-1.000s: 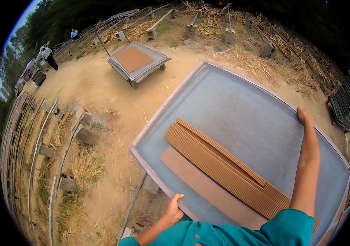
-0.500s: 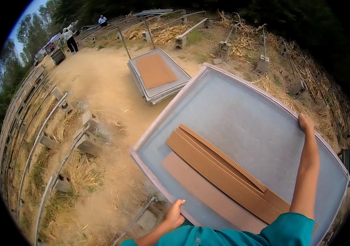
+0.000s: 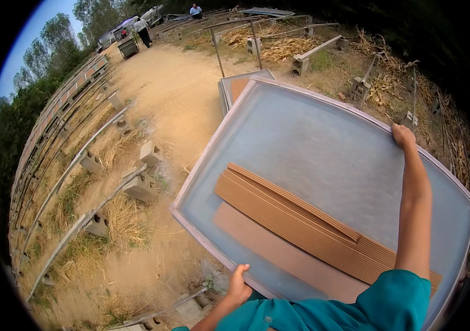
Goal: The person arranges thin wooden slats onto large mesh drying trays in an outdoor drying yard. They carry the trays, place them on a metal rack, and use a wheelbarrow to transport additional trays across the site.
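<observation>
We're carrying a big framed screen tray [image 3: 323, 149] out in front of us, tilted a bit. Our left hand [image 3: 238, 284] is gripping the near edge with the fingers curled around the frame, and our right hand [image 3: 403, 135] is clamped over the far right edge, arm stretched across the mesh. A stack of brown ribbed sheets [image 3: 301, 220] is lying on the mesh between both hands, closer to us. Another tray [image 3: 240, 85] is sitting just past the far corner. Sandy ground [image 3: 174, 105] is opening up to the left, with concrete blocks [image 3: 146, 171] lining it.
</observation>
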Available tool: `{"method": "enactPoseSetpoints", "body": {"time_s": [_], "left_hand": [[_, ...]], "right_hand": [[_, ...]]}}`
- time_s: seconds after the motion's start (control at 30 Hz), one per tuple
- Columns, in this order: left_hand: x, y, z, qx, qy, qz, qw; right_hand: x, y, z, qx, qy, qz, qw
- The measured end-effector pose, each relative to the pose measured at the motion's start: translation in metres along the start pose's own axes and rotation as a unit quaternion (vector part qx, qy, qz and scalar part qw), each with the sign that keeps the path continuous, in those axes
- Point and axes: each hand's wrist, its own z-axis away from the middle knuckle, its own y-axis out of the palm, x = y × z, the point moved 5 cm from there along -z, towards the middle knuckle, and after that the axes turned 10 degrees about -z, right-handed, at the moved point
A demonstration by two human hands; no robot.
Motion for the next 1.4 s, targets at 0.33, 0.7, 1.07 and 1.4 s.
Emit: {"method": "enactPoseSetpoints", "body": {"time_s": [0.33, 0.7, 1.07, 1.4], "left_hand": [[-0.157, 0.024, -0.091, -0.075, 0.108, 0.092, 0.987], [-0.390, 0.049, -0.195, -0.098, 0.121, 0.117, 0.981], [-0.647, 0.107, -0.359, -0.094, 0.145, 0.086, 0.981], [-0.849, 0.170, -0.475, -0.090, 0.133, 0.073, 0.984]], "right_hand": [[0.320, 0.002, -0.179, -0.037, -0.177, -0.032, 0.983], [0.603, 0.068, -0.355, 0.023, -0.184, -0.091, 0.978], [0.820, 0.071, -0.546, 0.003, -0.187, -0.095, 0.978], [0.939, 0.066, -0.686, 0.007, -0.092, -0.120, 0.988]]}}
